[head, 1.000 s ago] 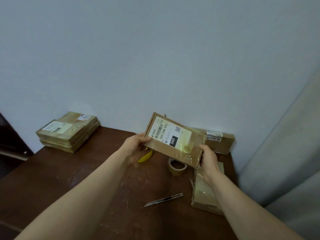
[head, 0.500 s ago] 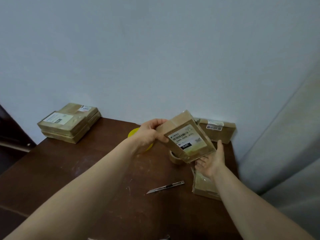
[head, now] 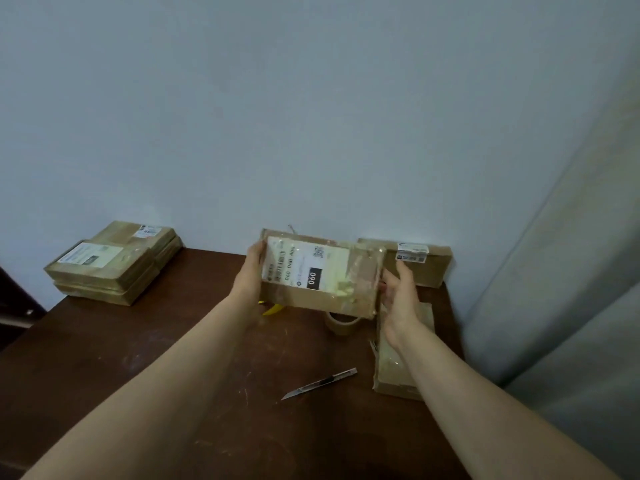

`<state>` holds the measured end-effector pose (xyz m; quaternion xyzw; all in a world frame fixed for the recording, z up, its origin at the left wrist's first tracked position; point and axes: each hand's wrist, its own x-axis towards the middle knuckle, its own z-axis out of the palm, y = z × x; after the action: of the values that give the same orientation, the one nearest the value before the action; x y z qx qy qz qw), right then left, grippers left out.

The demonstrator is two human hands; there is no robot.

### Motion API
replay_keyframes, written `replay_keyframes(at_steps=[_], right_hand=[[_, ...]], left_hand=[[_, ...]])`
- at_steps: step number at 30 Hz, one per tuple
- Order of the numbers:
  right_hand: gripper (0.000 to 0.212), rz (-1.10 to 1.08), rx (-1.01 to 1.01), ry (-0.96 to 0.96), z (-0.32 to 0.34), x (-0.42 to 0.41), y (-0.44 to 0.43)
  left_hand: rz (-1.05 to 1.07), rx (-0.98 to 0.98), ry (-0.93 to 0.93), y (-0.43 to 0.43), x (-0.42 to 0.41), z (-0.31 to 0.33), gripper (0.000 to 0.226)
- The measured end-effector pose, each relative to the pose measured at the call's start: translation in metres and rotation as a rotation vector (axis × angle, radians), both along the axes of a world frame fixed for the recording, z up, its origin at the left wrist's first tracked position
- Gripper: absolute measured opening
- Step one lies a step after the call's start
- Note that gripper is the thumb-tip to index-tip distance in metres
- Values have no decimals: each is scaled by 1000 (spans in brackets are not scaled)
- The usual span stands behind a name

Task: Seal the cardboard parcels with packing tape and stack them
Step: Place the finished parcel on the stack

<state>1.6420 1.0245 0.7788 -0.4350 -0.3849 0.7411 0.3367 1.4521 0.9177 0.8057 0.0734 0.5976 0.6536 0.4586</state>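
Observation:
I hold a flat cardboard parcel (head: 360, 285) with a white shipping label above the table, its label side towards me. My left hand (head: 251, 271) grips its left end and my right hand (head: 398, 299) grips its right end. Below the parcel a roll of brown packing tape (head: 341, 323) lies on the table, partly hidden. A stack of parcels (head: 114, 263) sits at the table's far left corner. Another parcel (head: 424, 265) stands against the wall at the right, and one more parcel (head: 394, 368) lies flat under my right forearm.
A utility knife (head: 320, 383) with its blade out lies on the brown table (head: 138, 358) in front of me. Something yellow (head: 273, 309) peeks out under the held parcel. A pale curtain (head: 571, 306) hangs at the right. The wall is just behind the table.
The parcel has turned from a steep tilt to level with its label facing me. My left hand moved to its left end and my right hand closed on its right end.

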Motion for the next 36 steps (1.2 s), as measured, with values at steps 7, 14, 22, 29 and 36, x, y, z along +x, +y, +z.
replay_keyframes(at_steps=[7, 14, 22, 29, 36], right_hand=[[57, 266, 315, 69, 23, -21, -24], [73, 412, 473, -28, 24, -29, -31], [76, 360, 521, -222, 3, -17, -20], [65, 298, 697, -521, -29, -6, -23], [51, 160, 15, -10, -30, 9, -21]], left_hand=[[215, -73, -259, -23, -13, -29, 48], [252, -42, -361, -34, -14, -41, 43], [236, -148, -86, -42, -15, -41, 57], [247, -60, 10, -42, -15, -42, 60], [186, 100, -247, -53, -18, -49, 23]])
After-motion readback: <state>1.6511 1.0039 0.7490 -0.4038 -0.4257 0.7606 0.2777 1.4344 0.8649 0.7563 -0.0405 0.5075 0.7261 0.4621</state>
